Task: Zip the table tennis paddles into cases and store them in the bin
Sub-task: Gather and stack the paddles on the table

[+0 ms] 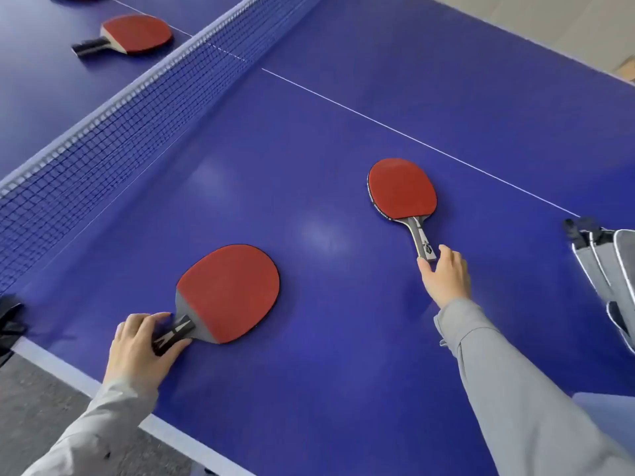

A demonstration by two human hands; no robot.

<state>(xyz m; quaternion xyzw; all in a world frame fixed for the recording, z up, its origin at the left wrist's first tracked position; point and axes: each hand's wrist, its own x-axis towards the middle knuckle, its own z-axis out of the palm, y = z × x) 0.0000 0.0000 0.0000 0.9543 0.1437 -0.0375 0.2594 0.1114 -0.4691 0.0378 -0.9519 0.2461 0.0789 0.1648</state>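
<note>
My left hand (144, 341) grips the short handle of the near paddle (228, 292), fingers curled round it, thumb on the other side. Blade lies flat on the blue table (343, 355), red rubber up, close to the table's near edge.

My right hand (446, 278) is at the butt end of the far paddle (402, 190): fingertips touch the handle's end, thumb alongside, loosely curled, not wrapped round it yet. That one also lies flat, red side up, handle pointing back at me, well apart from the 1st.

Handling, my guess: both light & stiff, wood blade w/ rubber sheets. Rubber is tacky, marks easily, so I keep fingers off the red faces & take them by the handles only. Lying flat, the handle sits low on the table, so a pinch from both sides then lift, not a scoop.

Grey cases (604, 266) sit at the right edge of the table, soft fabric w/ zip trim; can't tell if open. No bin visible.

3rd paddle (134, 34) waits beyond the net (103, 132).
</note>
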